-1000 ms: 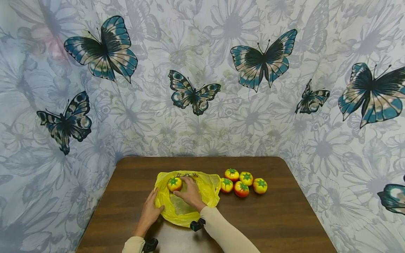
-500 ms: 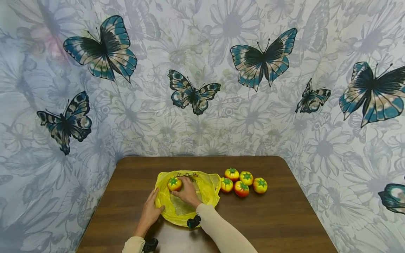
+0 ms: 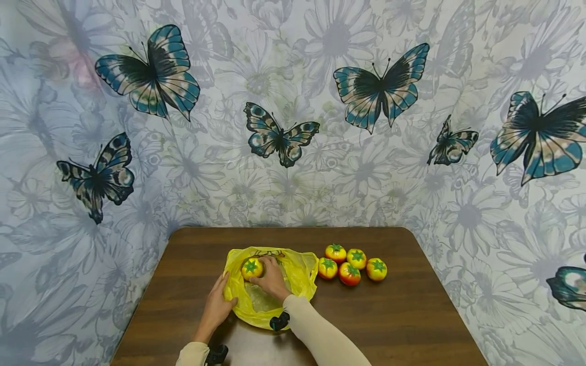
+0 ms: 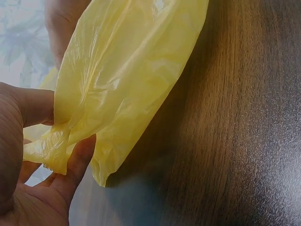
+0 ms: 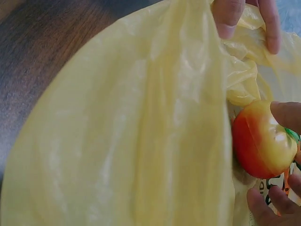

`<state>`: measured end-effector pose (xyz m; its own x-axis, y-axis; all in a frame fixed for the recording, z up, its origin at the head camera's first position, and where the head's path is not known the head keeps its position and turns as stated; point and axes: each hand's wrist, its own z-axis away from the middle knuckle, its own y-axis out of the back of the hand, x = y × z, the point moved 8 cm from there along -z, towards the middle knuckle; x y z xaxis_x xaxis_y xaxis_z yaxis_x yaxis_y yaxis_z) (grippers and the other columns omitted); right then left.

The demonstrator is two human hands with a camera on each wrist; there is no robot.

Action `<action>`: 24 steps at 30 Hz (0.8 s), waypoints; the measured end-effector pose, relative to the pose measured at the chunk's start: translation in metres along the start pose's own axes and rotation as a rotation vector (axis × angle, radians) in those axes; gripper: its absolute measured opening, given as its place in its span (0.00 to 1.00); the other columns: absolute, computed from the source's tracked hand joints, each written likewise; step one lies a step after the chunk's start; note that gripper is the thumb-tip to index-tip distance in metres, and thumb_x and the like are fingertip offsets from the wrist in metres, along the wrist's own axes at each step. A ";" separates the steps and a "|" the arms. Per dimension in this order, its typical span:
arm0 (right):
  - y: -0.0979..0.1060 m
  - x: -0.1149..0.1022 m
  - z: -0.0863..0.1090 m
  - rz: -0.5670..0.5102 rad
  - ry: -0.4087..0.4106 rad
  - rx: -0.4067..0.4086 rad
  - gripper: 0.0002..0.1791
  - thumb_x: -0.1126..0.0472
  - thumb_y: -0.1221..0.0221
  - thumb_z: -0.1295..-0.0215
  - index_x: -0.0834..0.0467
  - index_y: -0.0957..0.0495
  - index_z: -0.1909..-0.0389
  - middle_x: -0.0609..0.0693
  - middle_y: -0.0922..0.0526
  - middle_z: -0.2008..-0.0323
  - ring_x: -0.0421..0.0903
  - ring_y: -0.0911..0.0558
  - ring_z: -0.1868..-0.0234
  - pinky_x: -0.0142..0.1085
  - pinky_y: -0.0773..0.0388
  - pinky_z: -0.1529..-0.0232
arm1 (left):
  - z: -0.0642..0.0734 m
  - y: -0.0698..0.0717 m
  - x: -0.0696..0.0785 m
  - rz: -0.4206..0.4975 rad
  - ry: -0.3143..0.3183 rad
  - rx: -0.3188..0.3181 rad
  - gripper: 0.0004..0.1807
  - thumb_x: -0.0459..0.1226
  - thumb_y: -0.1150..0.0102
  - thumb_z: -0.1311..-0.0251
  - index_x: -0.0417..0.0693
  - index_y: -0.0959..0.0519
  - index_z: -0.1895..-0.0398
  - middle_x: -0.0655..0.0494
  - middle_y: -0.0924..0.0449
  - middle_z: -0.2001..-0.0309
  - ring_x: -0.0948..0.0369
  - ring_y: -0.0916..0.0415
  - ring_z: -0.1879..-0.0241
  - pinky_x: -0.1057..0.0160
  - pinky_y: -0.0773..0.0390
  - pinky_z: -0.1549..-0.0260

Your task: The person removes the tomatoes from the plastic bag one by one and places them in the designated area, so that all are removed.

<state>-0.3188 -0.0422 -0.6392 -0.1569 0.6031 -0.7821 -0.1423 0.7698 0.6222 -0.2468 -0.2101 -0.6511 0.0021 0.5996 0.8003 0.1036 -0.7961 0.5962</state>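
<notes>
A yellow plastic bag (image 3: 302, 269) lies spread on the table, its mouth facing up. At its left rim my left hand (image 3: 217, 307) holds the film; in the left wrist view, thumb and fingers pinch a gathered part of the bag (image 4: 117, 84). Inside the mouth sits a red-yellow tomato (image 3: 250, 268) with a green star-shaped top. My right hand (image 3: 272, 283) reaches into the bag and grips that tomato from the right. In the right wrist view the thumb lies on the tomato (image 5: 258, 146), two lower fingers look apart from it, and bag film hides much of the scene.
Several similar tomatoes (image 3: 350, 273) stand in a cluster on the brown wooden table (image 3: 412, 315), just right of the bag. A wall (image 3: 293, 198) with butterfly and flower patterns rises behind the table. Black devices (image 3: 280, 321) are strapped to both wrists.
My right hand and forearm have shifted slightly left, and the tomato has moved a touch left inside the bag. The left hand stays at the rim. The bag's right edge has drawn in slightly.
</notes>
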 end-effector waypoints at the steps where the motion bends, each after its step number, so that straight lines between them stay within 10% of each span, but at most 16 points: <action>1: 0.001 0.000 0.000 -0.004 0.007 0.004 0.34 0.53 0.30 0.43 0.56 0.29 0.37 0.55 0.28 0.37 0.55 0.24 0.40 0.50 0.24 0.40 | 0.000 0.000 0.000 0.002 0.001 0.000 0.46 0.28 0.35 0.50 0.35 0.43 0.26 0.32 0.47 0.26 0.34 0.43 0.29 0.37 0.37 0.34; 24: -0.001 0.009 0.003 -0.032 -0.022 0.019 0.33 0.57 0.28 0.47 0.56 0.29 0.41 0.56 0.21 0.44 0.54 0.20 0.46 0.48 0.21 0.45 | 0.002 0.000 0.001 0.008 -0.020 0.026 0.45 0.28 0.35 0.51 0.35 0.42 0.26 0.33 0.45 0.26 0.35 0.42 0.30 0.37 0.37 0.34</action>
<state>-0.3173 -0.0373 -0.6468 -0.1310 0.5827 -0.8021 -0.1279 0.7923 0.5965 -0.2451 -0.2093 -0.6498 0.0225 0.5946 0.8037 0.1295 -0.7989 0.5874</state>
